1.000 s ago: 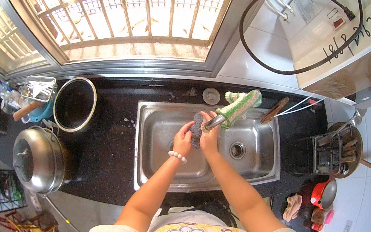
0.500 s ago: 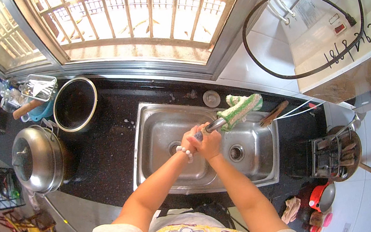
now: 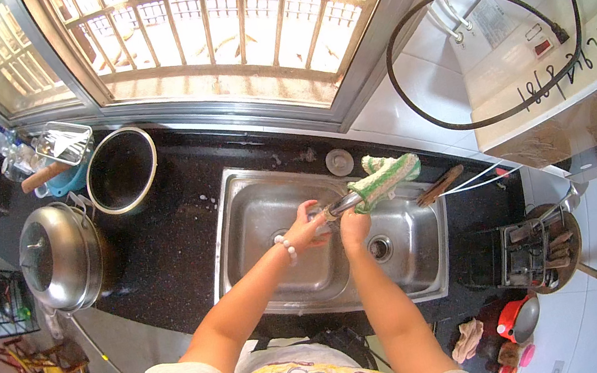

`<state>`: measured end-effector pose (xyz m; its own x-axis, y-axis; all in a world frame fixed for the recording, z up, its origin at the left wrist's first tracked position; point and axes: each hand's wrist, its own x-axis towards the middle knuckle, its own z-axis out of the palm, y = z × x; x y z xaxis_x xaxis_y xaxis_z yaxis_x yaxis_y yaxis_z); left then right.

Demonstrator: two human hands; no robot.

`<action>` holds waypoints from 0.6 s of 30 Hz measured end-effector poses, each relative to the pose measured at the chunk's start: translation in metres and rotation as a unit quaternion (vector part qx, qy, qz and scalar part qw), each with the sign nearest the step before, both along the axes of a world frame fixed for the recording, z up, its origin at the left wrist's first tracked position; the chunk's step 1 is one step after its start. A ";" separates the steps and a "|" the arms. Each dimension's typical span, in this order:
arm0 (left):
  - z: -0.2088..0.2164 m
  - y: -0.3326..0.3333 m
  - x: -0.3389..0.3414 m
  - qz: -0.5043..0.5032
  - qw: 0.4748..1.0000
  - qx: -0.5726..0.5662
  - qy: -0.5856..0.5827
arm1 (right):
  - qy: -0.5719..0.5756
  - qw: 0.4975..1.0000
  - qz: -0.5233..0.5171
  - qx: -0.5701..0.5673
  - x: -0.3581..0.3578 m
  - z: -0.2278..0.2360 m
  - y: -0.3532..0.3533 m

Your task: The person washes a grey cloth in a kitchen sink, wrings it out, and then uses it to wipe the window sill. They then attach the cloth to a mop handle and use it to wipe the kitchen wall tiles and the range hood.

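I have little room above my left hand (image 3: 306, 230) and right hand (image 3: 354, 228): the metal spout (image 3: 346, 204) slants across them, and the green-and-white cloth (image 3: 389, 178) wrapped around it blocks the way toward the window. Leftward, the left basin (image 3: 254, 226) lies open to me; the right basin (image 3: 421, 241) is open beyond my right wrist. Past the rim, bare counter (image 3: 153, 268) runs left until the lidded pot (image 3: 60, 260).
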<state>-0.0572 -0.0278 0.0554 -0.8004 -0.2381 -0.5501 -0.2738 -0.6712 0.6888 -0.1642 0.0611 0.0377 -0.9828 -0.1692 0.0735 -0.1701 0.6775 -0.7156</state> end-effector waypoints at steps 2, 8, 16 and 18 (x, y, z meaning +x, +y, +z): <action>-0.025 0.000 0.004 -0.038 0.999 -0.015 0.036 | 0.039 0.997 0.054 -0.042 -0.004 -0.006 0.002; -0.043 0.017 -0.010 0.156 0.946 -0.284 0.027 | 0.102 0.981 0.164 -0.027 0.032 0.002 0.000; -0.025 0.017 -0.018 0.185 0.983 -0.003 -0.014 | 0.218 0.933 0.269 -0.098 0.045 0.033 0.000; -0.023 0.020 -0.018 0.195 0.980 -0.026 0.011 | 0.206 0.934 0.276 -0.096 0.044 0.036 0.000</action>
<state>-0.0756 -0.0073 0.0321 -0.6551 -0.5548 -0.5129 0.0119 -0.6863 0.7272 -0.1197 0.0614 0.0735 -0.6312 -0.5866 0.5075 -0.7434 0.2708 -0.6116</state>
